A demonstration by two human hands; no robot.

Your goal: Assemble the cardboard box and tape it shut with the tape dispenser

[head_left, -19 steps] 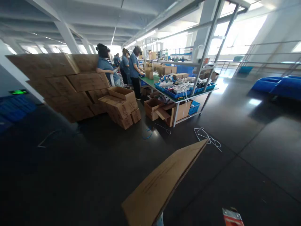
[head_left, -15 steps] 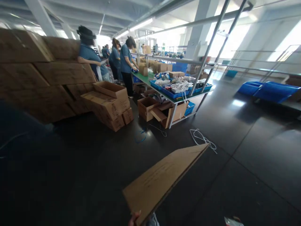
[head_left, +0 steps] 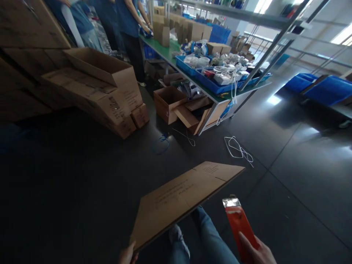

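My left hand (head_left: 128, 253), low at the bottom edge, grips the near left corner of a flattened cardboard box (head_left: 176, 198). The folded sheet reaches out over my legs, tilted, with printed text and crease cuts on its face. In my right hand (head_left: 260, 251) is a long flat orange tool (head_left: 240, 225) with a shiny silver end pointing away from me. Its exact kind is unclear. My thumb lies along its upper face. The tool is to the right of the cardboard and apart from it.
Stacked cartons (head_left: 93, 88) stand at the left. A green-topped workbench (head_left: 172, 55) holds blue trays (head_left: 217, 86), with open cartons (head_left: 170, 104) beneath it. White strapping (head_left: 238, 148) and a blue strap (head_left: 161, 145) lie on the floor. Co-workers (head_left: 129, 36) stand beside the bench.
The view has tipped downward. My right hand has come into view with the orange tool. The flattened box has swung flatter and shows more of its face, with my left hand still on its corner.
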